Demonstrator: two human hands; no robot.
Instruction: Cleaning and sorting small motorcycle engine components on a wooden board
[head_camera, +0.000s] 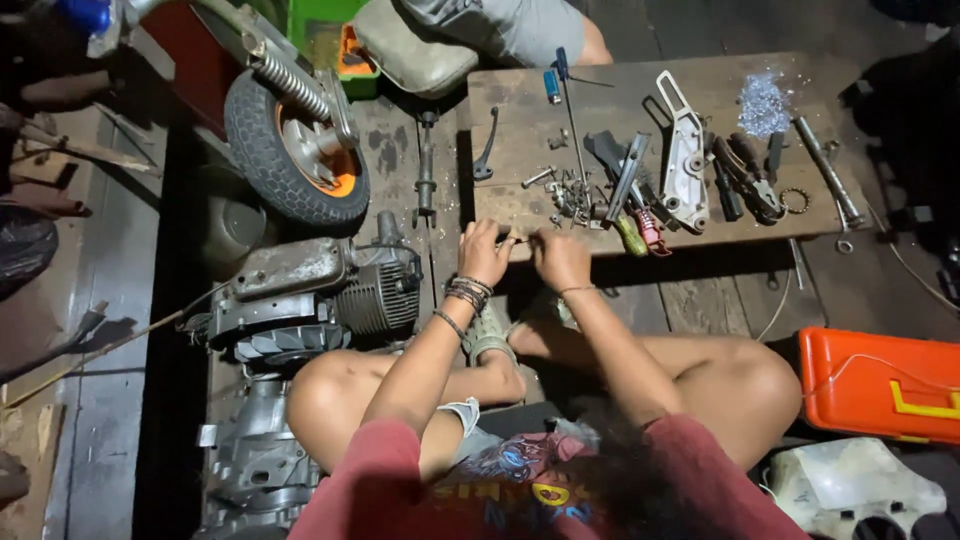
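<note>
Pinched between the fingertips of the left hand (485, 252) and the right hand (560, 260), a small metal part (522, 240) is held at the near edge of the wooden board (520, 110), beside scattered bolts (570, 195). It is judged light, stiff and easily dropped; its ends are best gripped.

Single head view looks steeply down, close over lap; wooden board (520, 110) ahead

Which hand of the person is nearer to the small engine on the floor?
Left. The left hand is at the board's front edge, just right of the engine. The right hand is farther right, beyond the left hand.
</note>
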